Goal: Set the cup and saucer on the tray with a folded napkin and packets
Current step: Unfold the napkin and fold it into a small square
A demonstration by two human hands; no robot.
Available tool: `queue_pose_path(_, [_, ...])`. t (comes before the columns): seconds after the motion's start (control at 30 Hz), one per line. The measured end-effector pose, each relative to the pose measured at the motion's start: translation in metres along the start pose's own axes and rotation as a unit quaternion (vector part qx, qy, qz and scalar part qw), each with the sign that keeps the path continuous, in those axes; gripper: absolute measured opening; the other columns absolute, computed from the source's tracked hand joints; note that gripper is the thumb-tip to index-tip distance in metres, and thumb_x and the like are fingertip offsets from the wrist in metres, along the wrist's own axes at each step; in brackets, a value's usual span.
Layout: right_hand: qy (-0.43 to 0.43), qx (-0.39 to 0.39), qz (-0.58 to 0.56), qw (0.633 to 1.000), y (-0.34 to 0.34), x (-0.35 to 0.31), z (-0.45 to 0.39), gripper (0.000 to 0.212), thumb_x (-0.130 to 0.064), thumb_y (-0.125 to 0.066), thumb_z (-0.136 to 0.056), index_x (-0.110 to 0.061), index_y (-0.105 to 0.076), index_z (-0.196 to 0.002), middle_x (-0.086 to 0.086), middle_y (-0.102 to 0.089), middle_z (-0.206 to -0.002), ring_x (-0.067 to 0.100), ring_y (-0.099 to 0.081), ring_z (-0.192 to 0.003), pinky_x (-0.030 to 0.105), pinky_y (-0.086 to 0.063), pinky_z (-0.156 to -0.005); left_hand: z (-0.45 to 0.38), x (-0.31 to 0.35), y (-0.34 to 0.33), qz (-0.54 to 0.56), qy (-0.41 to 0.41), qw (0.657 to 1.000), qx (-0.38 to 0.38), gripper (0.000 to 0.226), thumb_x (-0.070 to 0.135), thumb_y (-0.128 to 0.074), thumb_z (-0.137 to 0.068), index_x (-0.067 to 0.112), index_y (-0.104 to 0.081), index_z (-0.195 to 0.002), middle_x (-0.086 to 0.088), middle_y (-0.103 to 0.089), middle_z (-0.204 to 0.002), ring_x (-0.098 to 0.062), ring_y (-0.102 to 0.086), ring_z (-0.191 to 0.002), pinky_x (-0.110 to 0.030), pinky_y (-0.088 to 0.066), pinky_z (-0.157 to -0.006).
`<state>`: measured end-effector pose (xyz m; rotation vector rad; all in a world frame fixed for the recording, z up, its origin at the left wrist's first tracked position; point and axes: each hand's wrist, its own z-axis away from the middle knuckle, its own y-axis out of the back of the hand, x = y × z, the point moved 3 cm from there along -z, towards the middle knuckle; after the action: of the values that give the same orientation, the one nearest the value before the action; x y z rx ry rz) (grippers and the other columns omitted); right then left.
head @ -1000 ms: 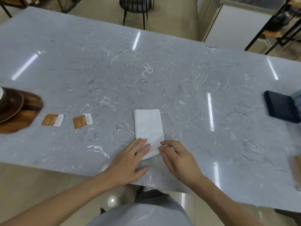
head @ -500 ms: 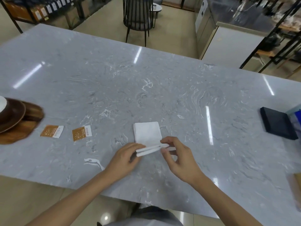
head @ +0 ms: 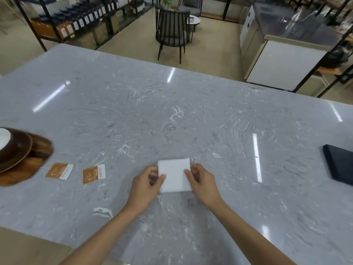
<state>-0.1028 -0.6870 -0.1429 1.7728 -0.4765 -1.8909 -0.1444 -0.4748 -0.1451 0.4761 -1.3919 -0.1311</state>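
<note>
A white napkin (head: 174,175), folded into a square, lies on the grey marble table (head: 172,115) near its front edge. My left hand (head: 146,185) pinches its left edge and my right hand (head: 202,181) pinches its right edge. Two orange-and-white packets (head: 60,170) (head: 93,174) lie flat to the left of the napkin. At the far left a wooden tray (head: 28,165) carries a dark brown saucer (head: 17,150) with a white cup (head: 3,137), cut off by the frame edge.
A flat dark box (head: 340,163) lies at the table's right edge. Beyond the table stand a black slatted chair (head: 172,33), shelving with goods at the left and a counter unit (head: 282,60) at the right.
The long napkin has been folded in half: its near end was lifted and brought over the far end, making a square. Both hands now hold its sides.
</note>
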Motion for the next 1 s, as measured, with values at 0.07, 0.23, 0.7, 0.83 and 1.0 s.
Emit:
queue_pose_path(0.07, [0.006,0.015,0.017,1.0,-0.002,0.0,-0.002,0.027,-0.03,-0.063,-0.099,-0.016,-0.061,-0.122,-0.015,-0.069,-0.081,0.001,-0.068,-0.075,0.017,-0.054,-0.069,0.001,0.0,-0.001,-0.038,-0.022,0.999,0.022,0.019,0.026,-0.08,-0.084,0.023,-0.067,-0.098,0.007,-0.07,-0.083,-0.009,-0.066,-0.069,-0.043,-0.06,-0.065])
queue_pose_path(0.23, [0.043,0.046,0.068,0.996,-0.005,-0.001,0.006,0.048,-0.033,-0.058,-0.1,-0.015,-0.045,-0.142,0.0,-0.061,-0.119,0.014,-0.066,-0.095,0.03,-0.056,-0.079,0.009,0.009,-0.006,-0.217,-0.108,0.969,0.046,0.044,0.035,-0.065,-0.091,0.02,-0.054,-0.131,-0.003,-0.05,-0.124,-0.019,-0.059,-0.102,-0.04,-0.058,-0.076])
queue_pose_path(0.7, [0.207,-0.035,0.297,0.931,-0.036,0.014,0.003,0.062,-0.046,-0.029,-0.106,-0.017,-0.025,-0.16,-0.003,-0.019,-0.169,0.01,-0.008,-0.157,0.038,-0.013,-0.127,0.003,-0.006,-0.031,-0.401,-0.202,0.884,-0.128,0.076,0.051,-0.028,-0.102,0.007,-0.007,-0.16,-0.006,-0.004,-0.17,-0.019,0.004,-0.157,-0.041,-0.009,-0.127])
queue_pose_path(0.83, [0.207,-0.04,0.301,0.93,-0.035,0.011,0.003,0.07,-0.056,-0.027,-0.103,-0.015,-0.024,-0.16,-0.002,-0.017,-0.17,0.011,-0.007,-0.157,0.039,-0.014,-0.127,0.002,-0.006,-0.029,-0.403,-0.223,0.874,-0.157,0.091,0.057,-0.04,-0.093,0.005,-0.006,-0.16,-0.008,0.001,-0.17,-0.021,0.008,-0.157,-0.041,-0.008,-0.127])
queue_pose_path(1.0, [0.239,-0.096,0.252,0.933,-0.021,0.008,0.003,0.084,-0.066,-0.043,-0.096,-0.016,-0.023,-0.161,0.0,-0.012,-0.17,0.013,-0.003,-0.158,0.041,-0.01,-0.128,-0.001,-0.009,-0.015,-0.367,-0.262,0.875,-0.175,0.091,0.067,-0.049,-0.093,0.007,-0.025,-0.157,-0.011,-0.011,-0.169,-0.026,-0.001,-0.157,-0.039,-0.013,-0.127])
